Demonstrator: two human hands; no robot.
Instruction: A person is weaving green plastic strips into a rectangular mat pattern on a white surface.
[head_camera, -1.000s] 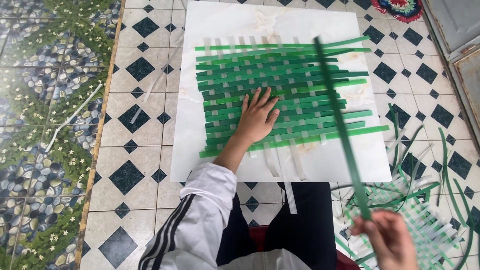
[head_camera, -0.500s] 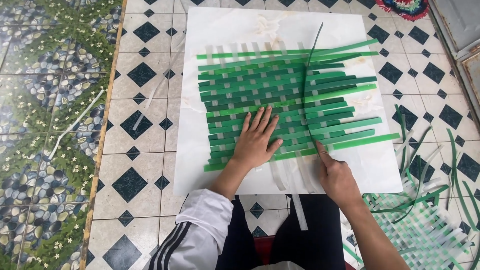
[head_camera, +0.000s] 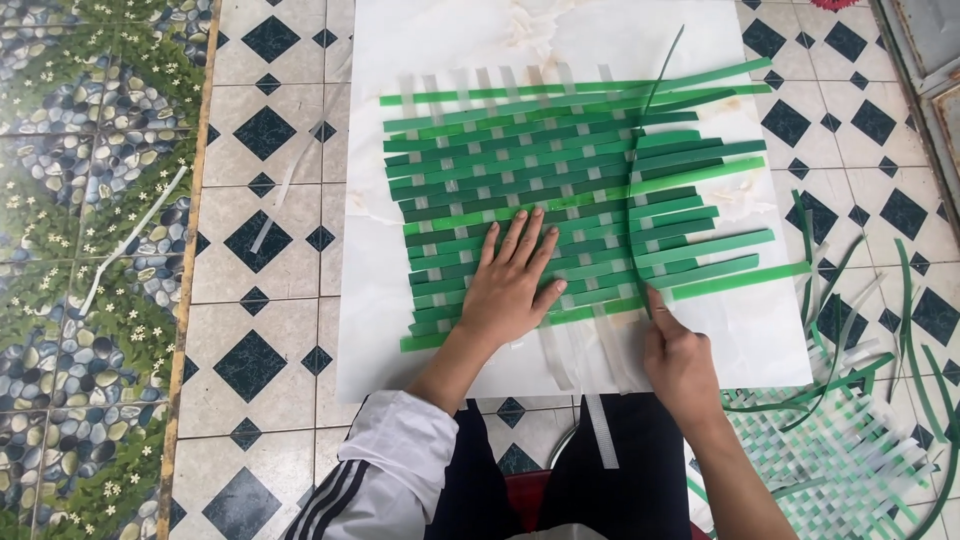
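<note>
Head cam: the right hand (head_camera: 680, 355) pinches the near end of a long green strip (head_camera: 633, 205), fingers closed tight on it at the mat's near edge. The strip goes up and away from that hand, so its long way runs near to far, w/ a soft bend to the left in the middle. Its far tip (head_camera: 672, 50) is thin, lifts off the mat and points up and a bit right.

The left hand (head_camera: 512, 285) lies flat and wide open on the woven mat (head_camera: 560, 175), fingers spread, holding nothing, just pressing down. It sits left of the strip, a little apart from it. The right hand is the nearer one; it has the strip.

The mat's green bands run left to right, so the strip crosses them. Pale strips run the same way as the strip. The mat lies on a white sheet (head_camera: 400, 300) on the tiled floor (head_camera: 260, 250).

More loose strips (head_camera: 850, 290) & a 2nd small woven piece (head_camera: 840, 460) lie to the right, near the right arm.
</note>
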